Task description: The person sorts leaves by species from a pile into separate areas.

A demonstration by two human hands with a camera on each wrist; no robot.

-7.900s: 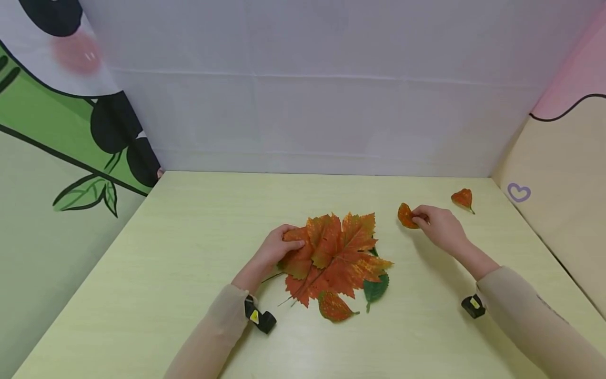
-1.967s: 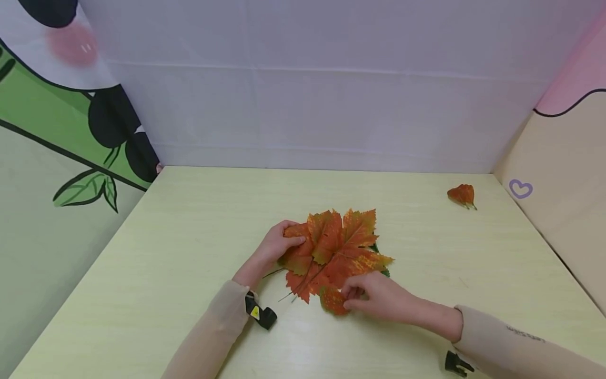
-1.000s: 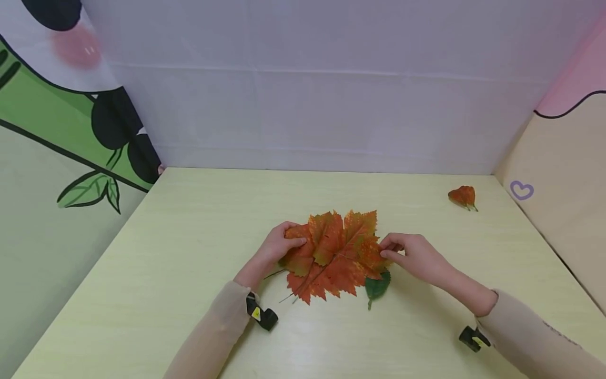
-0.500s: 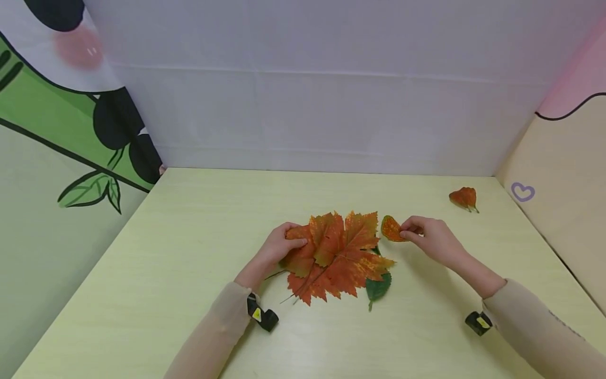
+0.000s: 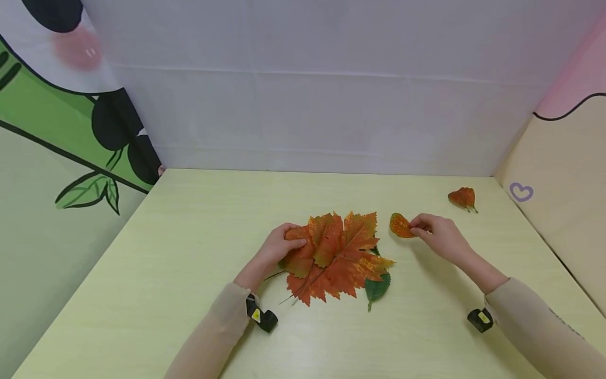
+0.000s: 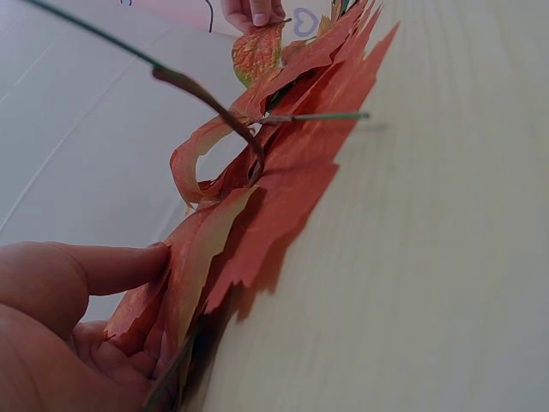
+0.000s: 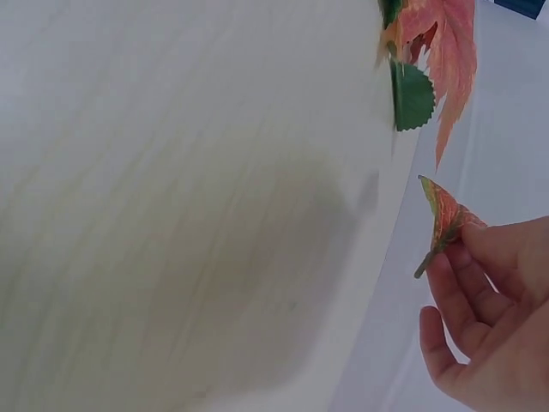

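Observation:
In the head view a heap of orange-red maple leaves (image 5: 347, 258) lies mid-table. My left hand (image 5: 276, 247) pinches the left side of the heap, thumb on top; the left wrist view shows the thumb and curled fingers (image 6: 120, 270) on a leaf edge. A small orange-green leaf (image 5: 400, 226) is pinched by its stem end between thumb and fingers of my right hand (image 5: 442, 237), above the table right of the heap. A green leaf (image 5: 377, 287) pokes out from under the heap's lower right.
Small orange leaves (image 5: 463, 199) lie overlapping at the table's far right, beyond my right hand. The pale wooden table (image 5: 189, 237) ends at a grey-white cloth wall (image 5: 331, 121) behind. A printed panel (image 5: 563, 173) borders the right side.
My right hand has taken the small leaf from below the heap and carried it up and to the right, away from the maple leaves. My left hand has stayed in place.

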